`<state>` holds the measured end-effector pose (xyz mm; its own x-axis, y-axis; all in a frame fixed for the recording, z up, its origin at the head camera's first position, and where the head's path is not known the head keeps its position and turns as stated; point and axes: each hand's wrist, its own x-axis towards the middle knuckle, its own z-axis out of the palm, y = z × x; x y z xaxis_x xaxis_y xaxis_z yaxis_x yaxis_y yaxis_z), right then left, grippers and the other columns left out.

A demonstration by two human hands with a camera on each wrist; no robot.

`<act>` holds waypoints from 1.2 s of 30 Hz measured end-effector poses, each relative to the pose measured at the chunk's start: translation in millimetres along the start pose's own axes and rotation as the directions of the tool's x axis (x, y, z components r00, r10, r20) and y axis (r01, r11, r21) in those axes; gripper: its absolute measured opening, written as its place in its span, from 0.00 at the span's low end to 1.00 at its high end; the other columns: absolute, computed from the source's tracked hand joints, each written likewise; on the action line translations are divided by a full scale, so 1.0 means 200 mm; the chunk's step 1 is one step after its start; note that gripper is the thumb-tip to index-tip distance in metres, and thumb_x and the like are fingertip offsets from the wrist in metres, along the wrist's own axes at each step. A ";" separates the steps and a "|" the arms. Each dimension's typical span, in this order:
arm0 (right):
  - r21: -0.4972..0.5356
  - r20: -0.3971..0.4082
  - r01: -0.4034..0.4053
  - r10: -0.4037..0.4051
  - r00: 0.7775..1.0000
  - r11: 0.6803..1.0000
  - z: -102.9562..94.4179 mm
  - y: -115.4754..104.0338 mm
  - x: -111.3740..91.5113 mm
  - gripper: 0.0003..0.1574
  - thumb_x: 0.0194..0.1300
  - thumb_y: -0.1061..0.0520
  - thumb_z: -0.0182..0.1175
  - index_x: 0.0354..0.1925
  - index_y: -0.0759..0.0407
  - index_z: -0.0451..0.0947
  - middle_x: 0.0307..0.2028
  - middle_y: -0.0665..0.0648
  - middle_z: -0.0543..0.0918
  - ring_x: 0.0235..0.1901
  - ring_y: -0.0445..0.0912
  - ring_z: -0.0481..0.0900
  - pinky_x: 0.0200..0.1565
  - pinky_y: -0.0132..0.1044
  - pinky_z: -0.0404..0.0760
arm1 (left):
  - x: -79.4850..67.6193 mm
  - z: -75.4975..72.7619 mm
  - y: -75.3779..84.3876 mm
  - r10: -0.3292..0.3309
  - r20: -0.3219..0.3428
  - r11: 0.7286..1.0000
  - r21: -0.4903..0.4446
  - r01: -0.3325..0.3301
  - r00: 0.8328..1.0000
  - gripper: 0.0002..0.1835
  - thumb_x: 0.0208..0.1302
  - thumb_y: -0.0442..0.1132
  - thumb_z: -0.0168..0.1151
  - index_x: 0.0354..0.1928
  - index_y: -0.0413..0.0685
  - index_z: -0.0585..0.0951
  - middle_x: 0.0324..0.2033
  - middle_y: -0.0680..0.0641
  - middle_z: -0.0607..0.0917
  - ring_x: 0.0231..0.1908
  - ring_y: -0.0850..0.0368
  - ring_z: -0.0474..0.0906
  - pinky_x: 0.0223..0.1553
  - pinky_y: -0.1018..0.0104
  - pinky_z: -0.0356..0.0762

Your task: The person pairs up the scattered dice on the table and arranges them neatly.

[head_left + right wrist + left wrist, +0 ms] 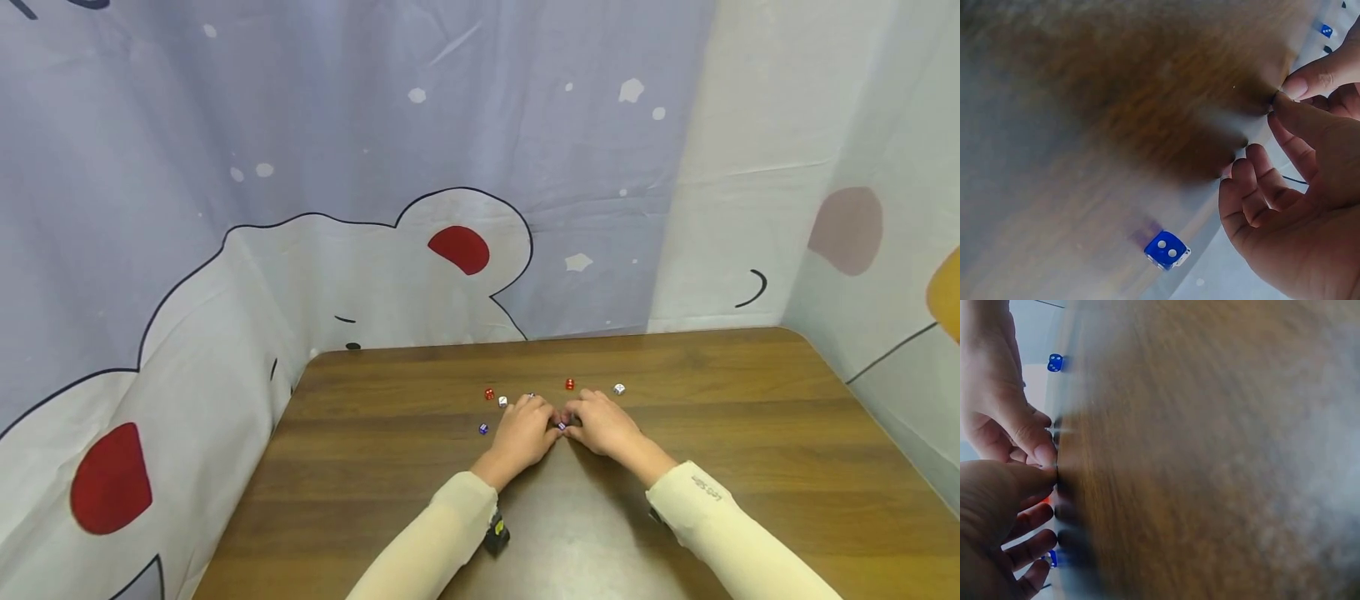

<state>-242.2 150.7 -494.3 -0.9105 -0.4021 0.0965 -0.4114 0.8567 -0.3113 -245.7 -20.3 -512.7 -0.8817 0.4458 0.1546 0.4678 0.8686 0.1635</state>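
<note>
In the head view, the left hand [524,429] and right hand [600,422] meet low over the wooden table, fingertips together. A small blue die [562,426] shows between their thumbs and index fingers, and both hands pinch at it; the wrist views hide it behind the fingertips. Left of the left hand lie another blue die [483,429], a white die [503,402] and a red die [489,393]. One die [532,395] is mostly hidden behind the left knuckles. Past the right hand are a red die [570,384] and a white-looking die [619,389].
The brown wooden table [360,483] runs back to a cartoon-printed curtain [585,167] that also hangs along both sides. In the right wrist view, a die [1166,250] with a blue face and white pips sits close beside the right hand's curled outer fingers.
</note>
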 end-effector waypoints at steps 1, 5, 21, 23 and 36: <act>0.002 0.001 0.005 -0.005 1.000 1.000 0.00 0.00 0.00 0.09 0.61 0.53 0.73 0.33 0.51 0.80 0.34 0.51 0.75 0.38 0.50 0.74 0.41 0.47 0.75 | 0.00 0.00 0.00 0.003 -0.002 1.000 0.005 -0.003 1.000 0.10 0.67 0.54 0.67 0.42 0.59 0.85 0.45 0.59 0.83 0.49 0.60 0.76 0.46 0.63 0.72; 0.012 0.001 0.028 -0.028 1.000 1.000 0.00 -0.01 0.00 0.09 0.60 0.54 0.73 0.35 0.52 0.81 0.35 0.52 0.76 0.38 0.51 0.75 0.42 0.49 0.76 | -0.02 0.00 -0.01 0.017 -0.003 1.000 0.023 -0.017 1.000 0.10 0.66 0.54 0.67 0.41 0.58 0.85 0.45 0.58 0.83 0.48 0.59 0.76 0.45 0.62 0.72; 0.047 -0.007 0.101 -0.100 0.995 0.994 0.02 -0.05 -0.03 0.09 0.58 0.57 0.73 0.31 0.52 0.80 0.30 0.49 0.73 0.33 0.44 0.70 0.37 0.41 0.73 | -0.10 -0.02 0.00 -0.003 -0.031 1.000 0.019 0.004 1.000 0.11 0.64 0.54 0.69 0.40 0.57 0.87 0.44 0.58 0.84 0.45 0.60 0.74 0.44 0.66 0.70; 0.051 0.012 0.097 -0.098 0.995 0.994 0.02 -0.06 -0.03 0.09 0.59 0.56 0.73 0.31 0.51 0.80 0.30 0.48 0.72 0.33 0.44 0.70 0.37 0.41 0.73 | -0.11 -0.01 0.00 -0.003 -0.041 1.000 0.019 0.004 0.999 0.11 0.63 0.54 0.70 0.39 0.58 0.87 0.43 0.59 0.84 0.44 0.60 0.74 0.43 0.66 0.70; 0.025 0.075 0.085 -0.087 0.993 0.996 0.00 -0.10 -0.10 0.13 0.58 0.54 0.74 0.29 0.49 0.76 0.30 0.49 0.70 0.32 0.44 0.68 0.35 0.41 0.70 | -0.18 -0.03 0.01 0.018 0.004 0.999 0.030 -0.018 1.000 0.07 0.62 0.51 0.69 0.33 0.60 0.83 0.39 0.59 0.81 0.40 0.60 0.71 0.39 0.65 0.68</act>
<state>-216.0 141.9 -490.4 -0.8654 -0.4983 0.0518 -0.4864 0.8110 -0.3252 -212.5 -34.8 -512.6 -0.8734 0.4621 0.1538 0.4816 0.8665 0.1313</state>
